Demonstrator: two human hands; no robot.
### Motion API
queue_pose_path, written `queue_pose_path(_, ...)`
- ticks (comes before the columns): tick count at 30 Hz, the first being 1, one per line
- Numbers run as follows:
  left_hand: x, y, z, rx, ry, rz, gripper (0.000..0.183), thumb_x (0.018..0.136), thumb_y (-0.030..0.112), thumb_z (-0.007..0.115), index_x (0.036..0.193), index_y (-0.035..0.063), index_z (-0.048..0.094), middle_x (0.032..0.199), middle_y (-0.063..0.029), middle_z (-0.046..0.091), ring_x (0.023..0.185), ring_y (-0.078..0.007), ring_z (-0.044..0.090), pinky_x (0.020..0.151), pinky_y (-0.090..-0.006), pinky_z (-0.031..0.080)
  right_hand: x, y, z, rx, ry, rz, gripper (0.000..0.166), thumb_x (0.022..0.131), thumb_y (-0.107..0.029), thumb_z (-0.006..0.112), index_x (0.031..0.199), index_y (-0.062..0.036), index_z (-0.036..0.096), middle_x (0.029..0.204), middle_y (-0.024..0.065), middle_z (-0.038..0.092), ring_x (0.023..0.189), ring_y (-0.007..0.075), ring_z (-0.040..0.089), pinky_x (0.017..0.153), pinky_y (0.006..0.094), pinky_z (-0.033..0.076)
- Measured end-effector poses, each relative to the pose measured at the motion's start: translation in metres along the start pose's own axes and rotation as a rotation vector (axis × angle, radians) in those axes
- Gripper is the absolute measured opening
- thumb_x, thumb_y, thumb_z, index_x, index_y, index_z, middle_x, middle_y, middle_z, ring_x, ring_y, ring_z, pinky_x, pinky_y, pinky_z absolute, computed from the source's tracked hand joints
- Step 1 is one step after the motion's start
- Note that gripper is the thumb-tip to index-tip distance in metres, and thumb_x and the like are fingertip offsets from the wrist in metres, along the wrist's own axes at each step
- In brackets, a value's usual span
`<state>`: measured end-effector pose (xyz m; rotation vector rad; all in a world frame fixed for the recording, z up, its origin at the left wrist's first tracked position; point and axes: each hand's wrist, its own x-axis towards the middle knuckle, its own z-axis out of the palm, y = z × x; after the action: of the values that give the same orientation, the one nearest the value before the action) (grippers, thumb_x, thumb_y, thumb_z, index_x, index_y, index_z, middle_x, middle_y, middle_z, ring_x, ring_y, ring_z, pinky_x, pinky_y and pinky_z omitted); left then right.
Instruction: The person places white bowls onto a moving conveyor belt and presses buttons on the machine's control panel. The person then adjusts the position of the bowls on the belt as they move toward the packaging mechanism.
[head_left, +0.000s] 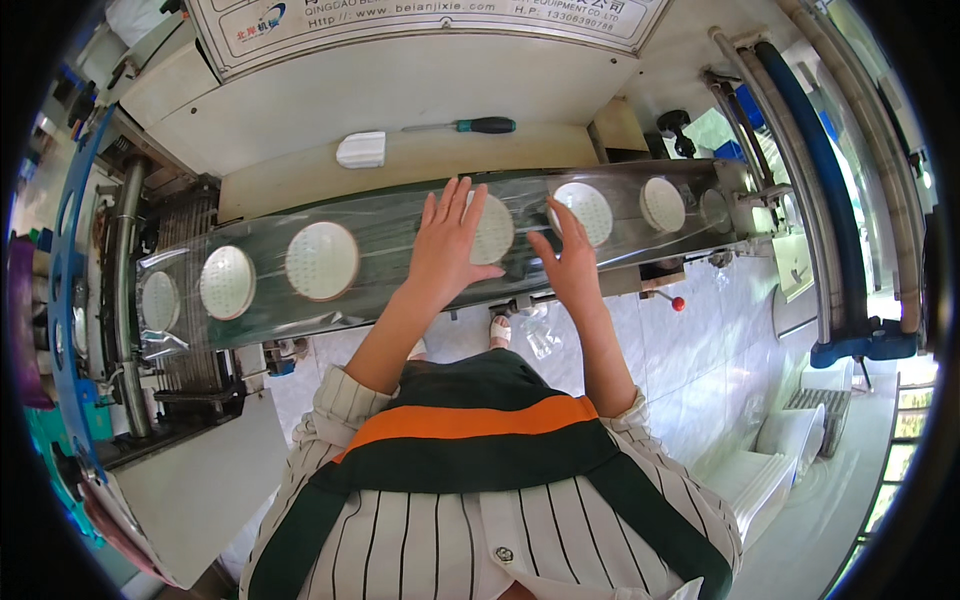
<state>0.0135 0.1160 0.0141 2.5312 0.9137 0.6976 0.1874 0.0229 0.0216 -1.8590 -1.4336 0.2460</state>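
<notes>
A conveyor belt of a packaging machine (390, 289) crosses in front of me, covered by clear plastic film (390, 225). Under the film lie several round white discs with reddish rims, among them one at the left (322, 261) and one near the right end (662, 205). My left hand (446, 247) rests flat over the film with fingers spread, at the left edge of a middle disc (495, 229). My right hand (571, 262) is at the lower left edge of another disc (589, 211), thumb and fingers apart. Neither hand grips anything visible.
Behind the belt, a screwdriver (487, 125) and a white plastic piece (361, 150) lie on a ledge. Metal and blue rollers (814, 187) stand at the right. A steel bar (130, 300) and blue frame (66, 262) stand at the left. A red-knobbed lever (678, 304) sticks out below the belt.
</notes>
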Motion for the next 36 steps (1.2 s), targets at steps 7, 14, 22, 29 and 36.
queue_pose_path(7,-0.002,-0.021,-0.014,0.102,-0.239,-0.199,0.098,0.055,0.035,0.082,0.135,0.0032,0.034,0.137,-0.0170,0.039,0.132,-0.0320,0.030,0.109,-0.0481,0.021,0.017,0.050,-0.022,-0.079,-0.075,-0.021,0.052,0.082,-0.021,0.064,0.126,-0.0006,0.045,0.125,0.0228,0.049,0.114,0.0405,0.046,0.095,0.0446,0.039)
queue_pose_path(14,0.007,0.014,0.012,0.044,-0.026,-0.082,0.100,0.057,0.036,0.080,0.138,0.0036,0.031,0.139,-0.0186,0.035,0.133,-0.0334,0.028,0.110,-0.0480,0.019,0.020,0.034,-0.015,0.043,-0.149,-0.147,0.052,0.082,-0.019,0.065,0.126,-0.0014,0.045,0.121,0.0208,0.053,0.112,0.0386,0.048,0.094,0.0436,0.040)
queue_pose_path(22,-0.006,0.008,0.002,0.142,-0.134,-0.245,0.095,0.060,0.033,0.080,0.138,0.0057,0.032,0.140,-0.0175,0.035,0.133,-0.0328,0.028,0.110,-0.0473,0.019,0.038,0.082,-0.033,-0.219,0.032,-0.032,0.051,0.083,-0.022,0.063,0.127,-0.0038,0.045,0.127,0.0222,0.048,0.116,0.0388,0.045,0.097,0.0453,0.037)
queue_pose_path(29,0.015,0.027,0.006,0.052,-0.052,-0.134,0.100,0.058,0.034,0.080,0.140,0.0067,0.029,0.142,-0.0179,0.032,0.135,-0.0323,0.025,0.110,-0.0472,0.018,0.021,0.058,-0.013,-0.051,-0.085,-0.060,0.052,0.082,-0.020,0.064,0.127,-0.0035,0.045,0.125,0.0224,0.049,0.114,0.0395,0.046,0.095,0.0440,0.038)
queue_pose_path(36,0.028,0.022,0.029,0.032,-0.075,-0.063,0.100,0.054,0.035,0.083,0.136,0.0061,0.035,0.138,-0.0194,0.034,0.130,-0.0360,0.030,0.107,-0.0480,0.023,0.035,0.076,-0.047,-0.054,0.086,0.009,0.049,0.084,-0.018,0.063,0.127,-0.0039,0.047,0.121,0.0214,0.053,0.112,0.0370,0.049,0.095,0.0404,0.039)
